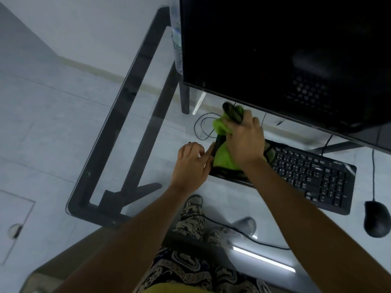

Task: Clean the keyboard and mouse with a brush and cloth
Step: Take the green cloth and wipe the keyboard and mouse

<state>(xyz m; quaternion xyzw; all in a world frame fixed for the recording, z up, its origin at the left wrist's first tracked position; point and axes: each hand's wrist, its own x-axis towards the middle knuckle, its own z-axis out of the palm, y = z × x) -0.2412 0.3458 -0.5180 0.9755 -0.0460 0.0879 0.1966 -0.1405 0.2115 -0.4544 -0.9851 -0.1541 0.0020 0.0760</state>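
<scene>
A black keyboard (313, 178) lies on the glass desk (148, 132), its left end covered by a bright green cloth (224, 155). My right hand (245, 138) is closed on the cloth and on a dark brush (232, 113) that sticks up above the fingers; the brush is blurred. My left hand (190, 166) rests at the keyboard's left edge, fingers touching it and spread. A black wired mouse (377, 218) sits right of the keyboard, apart from both hands.
A large dark monitor (285, 56) stands just behind the keyboard. A black cable loop (203, 127) lies behind the cloth. A plastic bottle (176, 39) stands left of the monitor. Through the glass show my patterned trousers, the desk's dark frame (118, 127) and the floor.
</scene>
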